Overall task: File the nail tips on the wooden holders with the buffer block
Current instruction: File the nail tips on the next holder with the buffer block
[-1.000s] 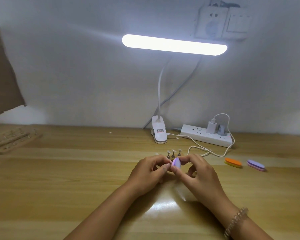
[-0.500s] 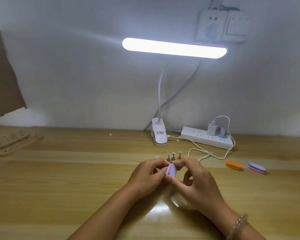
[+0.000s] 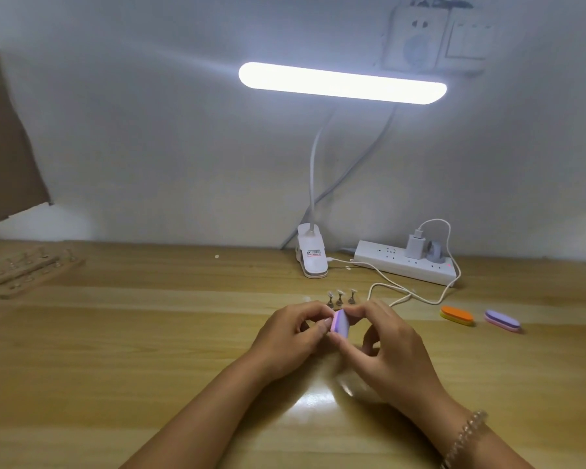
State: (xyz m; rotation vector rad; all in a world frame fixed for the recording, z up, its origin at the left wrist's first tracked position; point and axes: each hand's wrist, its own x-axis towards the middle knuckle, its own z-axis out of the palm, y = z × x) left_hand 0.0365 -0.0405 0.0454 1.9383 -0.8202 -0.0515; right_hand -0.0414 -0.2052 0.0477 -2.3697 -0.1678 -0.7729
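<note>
My right hand (image 3: 389, 350) pinches a pink and purple buffer block (image 3: 339, 323) between thumb and forefinger, held upright at mid-table. My left hand (image 3: 293, 333) is closed close against the block's left face; its fingertips seem to pinch something small there, which is hidden. Just behind the hands, three small nail tips on stands (image 3: 340, 297) sit in a row on the table. Two wooden holders (image 3: 24, 272) with several pegs lie at the far left.
An orange buffer block (image 3: 456, 315) and a purple one (image 3: 502, 320) lie to the right. A clip lamp base (image 3: 312, 257), a white power strip (image 3: 405, 262) and a loose white cable (image 3: 403, 296) sit along the wall. The wooden table (image 3: 132, 350) stretches left.
The buffer block has shifted slightly in my right hand, rubbing against what my left fingers hold. Both hands stay in the same spot.
</note>
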